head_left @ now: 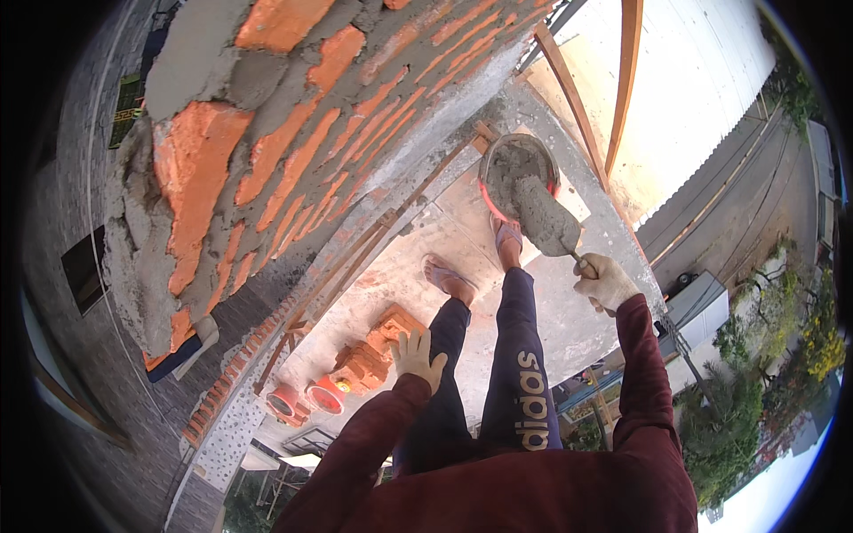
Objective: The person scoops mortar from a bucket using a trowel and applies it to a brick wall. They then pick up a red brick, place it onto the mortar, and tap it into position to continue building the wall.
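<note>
While the gloved right hand [606, 282] grips a trowel [572, 253] heaped with gray mortar [544, 211], the left hand [415, 360] spreads near orange bricks [360, 365]; pale lettering [530, 400] marks dark trousers [513, 329].

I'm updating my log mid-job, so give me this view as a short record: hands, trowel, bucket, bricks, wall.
Right hand: gloved, closed around the trowel's handle
Left hand: gloved, open, holding nothing visible
Trowel: blade heaped with grey mortar, overlapping the bucket's rim in view; contact unclear
Bucket: round, partly red, mortar inside
Loose bricks: orange, grouped near the left hand
Brick wall: left side, grey mortar between bricks
</note>
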A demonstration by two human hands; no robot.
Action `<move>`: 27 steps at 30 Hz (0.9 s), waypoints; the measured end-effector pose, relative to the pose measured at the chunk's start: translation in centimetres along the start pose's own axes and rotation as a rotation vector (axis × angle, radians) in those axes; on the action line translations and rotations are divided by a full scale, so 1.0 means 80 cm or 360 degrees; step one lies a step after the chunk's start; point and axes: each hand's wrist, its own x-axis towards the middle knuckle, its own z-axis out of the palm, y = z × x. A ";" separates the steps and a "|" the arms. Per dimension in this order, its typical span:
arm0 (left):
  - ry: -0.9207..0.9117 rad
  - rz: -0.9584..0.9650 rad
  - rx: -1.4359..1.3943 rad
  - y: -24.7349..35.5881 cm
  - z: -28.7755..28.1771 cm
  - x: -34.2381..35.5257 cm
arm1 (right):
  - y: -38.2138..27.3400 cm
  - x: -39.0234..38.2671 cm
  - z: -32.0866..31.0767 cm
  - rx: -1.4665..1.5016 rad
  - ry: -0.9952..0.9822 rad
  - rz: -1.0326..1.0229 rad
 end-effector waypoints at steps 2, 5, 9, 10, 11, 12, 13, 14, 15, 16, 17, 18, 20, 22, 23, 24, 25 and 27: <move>0.0053 -0.0075 -0.0073 -0.012 -0.008 -0.012 | -0.061 -0.101 -0.031 -0.0194 -0.0067 -0.0038; 0.0115 -0.0066 -0.0316 0.000 -0.049 -0.028 | -0.192 -0.255 -0.070 -0.0592 -0.0034 -0.0241; 0.0593 -0.0094 -0.0731 -0.001 -0.072 -0.076 | -0.377 -0.396 -0.081 -0.1104 -0.0005 -0.0522; 0.0639 -0.0173 -0.0845 -0.005 -0.062 -0.087 | -0.422 -0.417 -0.078 -0.1160 -0.0053 -0.0614; 0.0683 -0.0250 -0.0956 -0.010 -0.052 -0.095 | -0.463 -0.433 -0.071 -0.1253 -0.0010 -0.0694; 0.0674 -0.0314 -0.1018 -0.018 -0.043 -0.098 | -0.496 -0.444 -0.062 -0.1318 0.0041 -0.0862; 0.0660 -0.0383 -0.1068 -0.027 -0.030 -0.104 | -0.525 -0.445 -0.057 -0.1515 0.0123 -0.1012; 0.0635 -0.0417 -0.1104 -0.032 -0.026 -0.100 | -0.543 -0.426 -0.071 -0.1933 0.0287 -0.1691; 0.0615 -0.0458 -0.1153 -0.034 -0.026 -0.105 | -0.564 -0.425 -0.057 -0.1909 0.0413 -0.1738; 0.0597 -0.0494 -0.1205 -0.034 -0.029 -0.114 | -0.579 -0.405 -0.057 -0.2001 0.0509 -0.1864; 0.0571 -0.0582 -0.1268 -0.033 -0.020 -0.140 | -0.598 -0.396 -0.035 -0.2197 0.0640 -0.1806; 0.0603 -0.0636 -0.1309 -0.033 -0.002 -0.154 | -0.609 -0.373 -0.023 -0.2293 0.0791 -0.1906; 0.0655 -0.0704 -0.1379 -0.031 0.025 -0.170 | -0.602 -0.305 -0.010 -0.2473 0.1142 -0.2067; 0.0656 -0.0798 -0.1514 -0.018 0.040 -0.191 | -0.582 -0.271 0.008 -0.2362 0.1308 -0.2143; 0.0660 -0.0842 -0.1581 -0.015 0.041 -0.197 | -0.578 -0.265 0.012 -0.2305 0.1396 -0.2180; 0.0727 -0.0834 -0.1612 -0.019 0.037 -0.197 | -0.571 -0.269 0.002 -0.2162 0.1432 -0.2170; 0.0773 -0.0858 -0.1667 -0.015 0.049 -0.204 | -0.558 -0.295 0.005 -0.2042 0.1419 -0.2160; 0.0787 -0.0919 -0.1731 -0.021 0.081 -0.216 | -0.528 -0.357 0.000 -0.1896 0.1237 -0.1902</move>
